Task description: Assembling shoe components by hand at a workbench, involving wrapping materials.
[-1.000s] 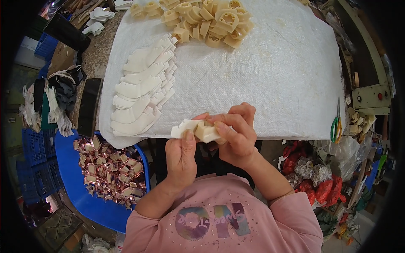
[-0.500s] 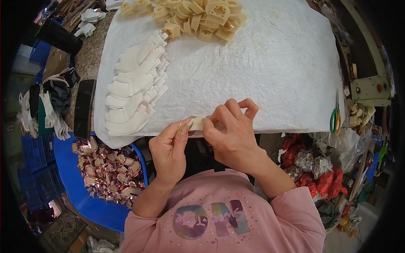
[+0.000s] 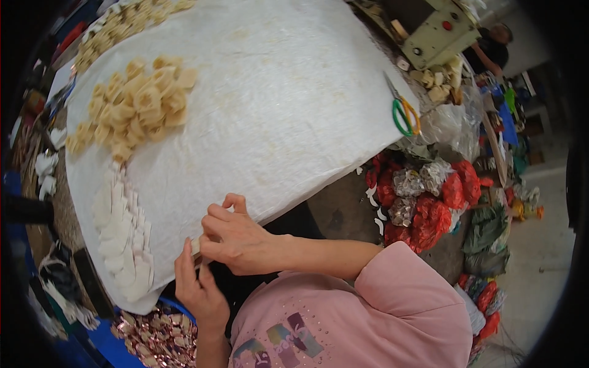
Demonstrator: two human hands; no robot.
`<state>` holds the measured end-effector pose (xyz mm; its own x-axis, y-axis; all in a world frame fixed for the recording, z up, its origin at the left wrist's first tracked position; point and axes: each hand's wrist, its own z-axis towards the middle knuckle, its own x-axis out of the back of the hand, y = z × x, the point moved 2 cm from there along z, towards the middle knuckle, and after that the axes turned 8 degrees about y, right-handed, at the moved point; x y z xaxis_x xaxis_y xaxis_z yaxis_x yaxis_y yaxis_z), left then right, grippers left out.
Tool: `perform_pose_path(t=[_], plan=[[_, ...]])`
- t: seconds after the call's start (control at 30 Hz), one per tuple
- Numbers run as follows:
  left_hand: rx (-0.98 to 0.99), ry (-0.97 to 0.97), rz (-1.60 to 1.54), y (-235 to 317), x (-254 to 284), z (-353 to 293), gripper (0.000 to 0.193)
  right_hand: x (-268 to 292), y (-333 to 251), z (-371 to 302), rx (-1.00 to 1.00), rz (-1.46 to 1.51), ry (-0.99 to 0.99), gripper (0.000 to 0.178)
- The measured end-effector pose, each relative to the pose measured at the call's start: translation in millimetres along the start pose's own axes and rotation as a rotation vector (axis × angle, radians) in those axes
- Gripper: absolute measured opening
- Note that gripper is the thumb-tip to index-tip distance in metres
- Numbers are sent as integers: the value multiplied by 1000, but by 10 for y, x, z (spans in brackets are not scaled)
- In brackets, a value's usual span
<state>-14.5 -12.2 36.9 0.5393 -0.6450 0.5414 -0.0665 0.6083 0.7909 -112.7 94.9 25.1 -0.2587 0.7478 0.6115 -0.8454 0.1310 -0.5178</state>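
At the near edge of the white-covered table (image 3: 276, 116), my left hand (image 3: 201, 294) and my right hand (image 3: 242, 242) are close together. Between their fingertips they pinch a small cream-coloured piece (image 3: 196, 246), mostly hidden by the fingers, so its exact kind does not show. Left of the hands, overlapping white curved strips (image 3: 119, 239) lie in a long row on the cover. Beyond that row is a heap of hollow cream plastic parts (image 3: 144, 104).
Scissors (image 3: 402, 113) with green and orange handles lie at the table's right edge. Below left, a blue basin (image 3: 110, 343) holds shiny pink pieces (image 3: 159, 334). Red and clear bags (image 3: 429, 202) sit on the floor to the right. A person (image 3: 491, 49) is at the upper right.
The view has swung to the right, so the table appears tilted and more floor and a person show. Both hands keep their pinch on the small piece.
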Motion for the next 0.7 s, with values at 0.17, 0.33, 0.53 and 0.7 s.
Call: perform_pose_path(t=[0.17, 0.33, 0.53, 0.7], plan=[[348, 128, -455, -265, 19, -93, 28, 79, 28, -1, -53, 105, 83, 21], [164, 184, -582, -318, -7, -97, 22, 92, -4, -20, -127, 355, 53, 18], [74, 77, -426, -283, 97, -113, 18, 125, -9, -5, -83, 482, -5, 17], [-240, 57, -253, -150, -3, 57, 3, 194, 36, -30, -88, 423, -159, 17]])
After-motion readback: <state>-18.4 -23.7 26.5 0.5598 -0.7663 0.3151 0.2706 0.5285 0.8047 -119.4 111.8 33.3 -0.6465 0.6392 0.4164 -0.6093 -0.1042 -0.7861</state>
